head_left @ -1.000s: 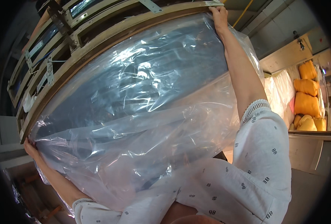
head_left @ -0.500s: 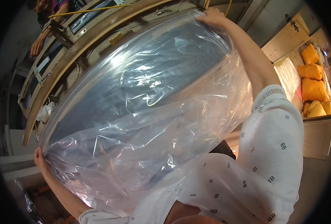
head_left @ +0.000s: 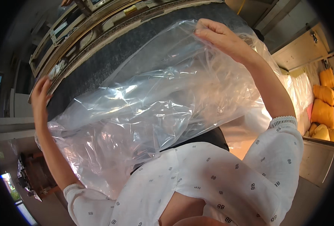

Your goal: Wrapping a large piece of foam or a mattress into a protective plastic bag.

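Note:
A large sheet of clear plastic film [head_left: 136, 101] drapes in shiny wrinkles over a dark flat tabletop [head_left: 99, 64] and down toward my lap. At the far right, my right hand [head_left: 221, 37] is closed, pinching the film's edge between thumb and fingers and holding it up off the dark surface. My left hand [head_left: 41, 92] is raised by the left end of the tabletop, near the wooden rail. Its fingers are apart and no film shows in them; the film's left part hangs below, beside my forearm.
A curved wooden rail and frame [head_left: 76, 37] with metal fittings runs along the far side. Orange bundles [head_left: 323, 107] are piled on a shelf at the right, near a pale wooden door [head_left: 300, 47]. A brown wooden object [head_left: 40, 175] stands low at the left. Another person's hand [head_left: 66, 2] shows at the top.
The film's far edge has come back toward me, baring the dark tabletop. My left hand has let go of the film and risen; my right hand has moved nearer with its edge.

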Action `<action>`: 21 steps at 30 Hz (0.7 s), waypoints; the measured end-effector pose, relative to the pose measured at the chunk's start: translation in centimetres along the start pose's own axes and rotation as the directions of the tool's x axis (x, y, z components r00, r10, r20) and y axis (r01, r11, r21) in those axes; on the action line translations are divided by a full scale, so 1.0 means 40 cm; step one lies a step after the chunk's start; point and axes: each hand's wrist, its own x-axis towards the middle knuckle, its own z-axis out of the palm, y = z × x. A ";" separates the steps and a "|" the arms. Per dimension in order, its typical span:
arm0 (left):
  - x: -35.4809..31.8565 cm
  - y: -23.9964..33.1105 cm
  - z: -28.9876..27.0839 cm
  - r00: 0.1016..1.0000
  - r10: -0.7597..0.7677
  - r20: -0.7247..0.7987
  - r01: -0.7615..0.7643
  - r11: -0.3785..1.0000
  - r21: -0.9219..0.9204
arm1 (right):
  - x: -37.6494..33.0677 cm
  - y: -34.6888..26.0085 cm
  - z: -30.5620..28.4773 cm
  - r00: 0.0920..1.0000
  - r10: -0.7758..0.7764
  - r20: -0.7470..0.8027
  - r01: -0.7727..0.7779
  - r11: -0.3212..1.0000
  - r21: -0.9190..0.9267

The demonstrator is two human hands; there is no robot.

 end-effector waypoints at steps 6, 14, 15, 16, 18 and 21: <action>-0.201 0.389 0.511 0.746 0.642 0.177 -0.588 0.759 -0.279 | -0.047 -0.050 0.005 0.984 -0.164 -0.071 0.150 0.974 -0.167; -0.242 0.160 0.502 0.938 0.347 0.005 -0.327 0.889 -0.321 | -0.120 0.114 -0.155 0.983 0.138 0.124 0.010 0.629 -0.777; -0.232 0.050 0.444 0.976 0.215 -0.040 -0.219 0.947 -0.237 | -0.120 0.139 -0.135 0.973 0.160 0.165 0.022 0.651 -0.759; -0.228 -0.056 0.378 0.982 0.164 -0.097 -0.177 0.973 -0.150 | -0.129 0.151 -0.110 0.962 0.189 0.198 0.022 0.667 -0.744; -0.275 -0.203 0.218 0.983 0.065 -0.172 -0.074 0.996 -0.044 | -0.155 0.172 -0.061 0.924 0.188 0.332 0.048 0.806 -0.590; -0.406 -0.453 -0.123 0.947 0.025 -0.321 0.041 0.980 0.197 | -0.187 0.185 0.039 0.906 0.117 0.406 0.093 0.882 -0.462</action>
